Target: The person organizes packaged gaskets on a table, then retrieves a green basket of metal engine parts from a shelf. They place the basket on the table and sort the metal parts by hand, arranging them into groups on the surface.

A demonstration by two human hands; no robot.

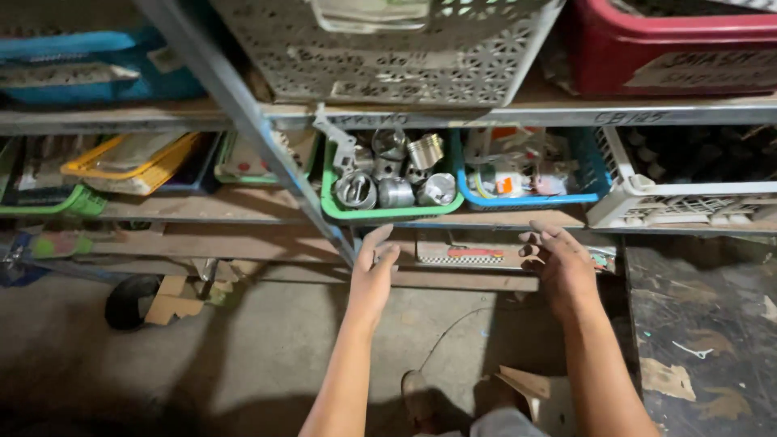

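Far left, mid shelf: green tray [48, 202] w/ dark contents, next to it a yellow tray [133, 162] tilted over a dark one. Above, a blue bin [89, 61] on the upper shelf. On the floor below, a black round thing [129, 301] beside cardboard scraps [174, 299]. A grey metal upright [243, 121] runs diagonally down thru the shelving.

Centre: green basket [380, 212] on the mid shelf, full of shiny metal pistons [396, 174], some upright, some on their side. Above it a grey perforated crate [388, 53].

Left hand [374, 271] is just below the green basket's front edge, fingers straight & together, pointing up, open, holding nothing, not touching the basket. Right hand [562, 263] is below the blue basket [526, 198], which holds packaged parts; fingers loosely curled, open, empty, near the shelf edge [486, 218]. Between the hands, on the lower shelf, a flat box [473, 256] w/ checkered edge & red strip.

Right: white lattice basket [688, 206] w/ dark parts, a red bin [672, 48] above. Far right, low, a dark scuffed desk [704, 340]. Concrete floor [283, 348] under the arms.
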